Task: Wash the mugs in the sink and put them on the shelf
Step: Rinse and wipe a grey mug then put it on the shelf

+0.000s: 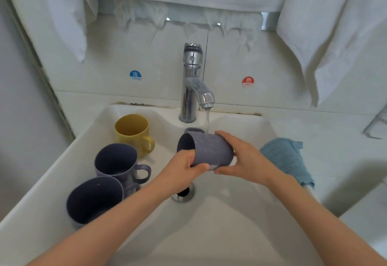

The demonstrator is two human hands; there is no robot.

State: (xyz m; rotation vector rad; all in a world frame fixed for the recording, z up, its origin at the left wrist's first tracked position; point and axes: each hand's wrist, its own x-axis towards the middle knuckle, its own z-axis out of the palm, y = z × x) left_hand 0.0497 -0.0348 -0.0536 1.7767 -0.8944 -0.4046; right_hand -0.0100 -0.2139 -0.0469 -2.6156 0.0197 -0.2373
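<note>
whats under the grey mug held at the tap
The drain lies below the held mug in the sink; the left hand hides its far part.

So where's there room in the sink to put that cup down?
Bare: the basin floor nearer than the drain, and the right slope below the blue cloth. Crowded: the left side, with the yellow mug, middle grey mug and near grey mug.

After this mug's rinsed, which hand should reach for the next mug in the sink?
Left, probably. The left hand grips the held mug on the side where the yellow mug and middle purple mug stand; the right hand would have to cross over.
</note>
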